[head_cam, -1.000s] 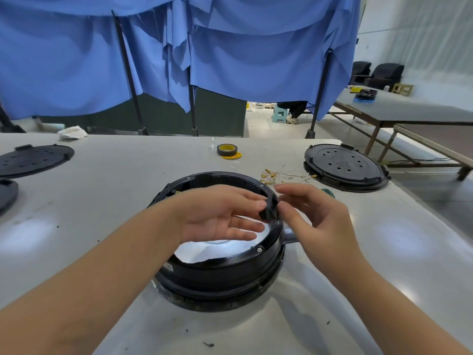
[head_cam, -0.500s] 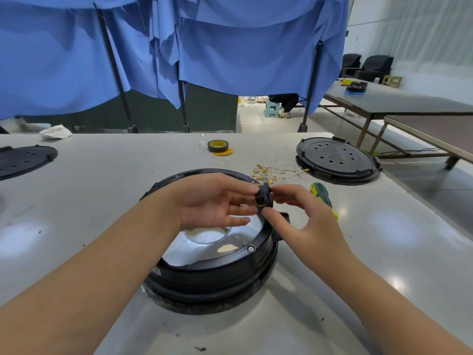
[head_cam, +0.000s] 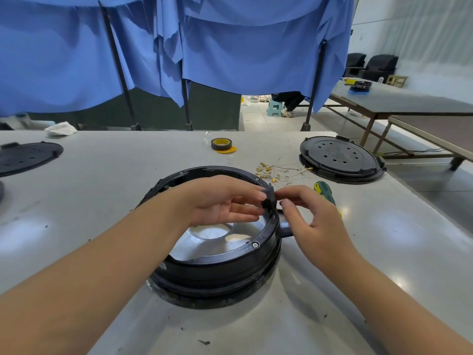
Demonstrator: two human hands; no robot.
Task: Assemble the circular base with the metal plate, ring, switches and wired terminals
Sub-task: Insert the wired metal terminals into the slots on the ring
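The black circular base sits on the grey table in front of me, with a shiny metal plate inside it and a black ring screwed on its rim. My left hand reaches over the base and pinches a small black switch at the right rim. My right hand meets it from the right, fingertips pinching the same switch. A heap of wired terminals with brass ends lies behind the base.
A green and yellow screwdriver lies just behind my right hand. A black and yellow tape roll stands further back. Black round covers lie at the right and the far left. Blue curtains hang behind the table.
Both hands have stayed together on the small black switch at the base's right rim, and shifted it slightly. The camera has tilted, so the screwdriver now shows.
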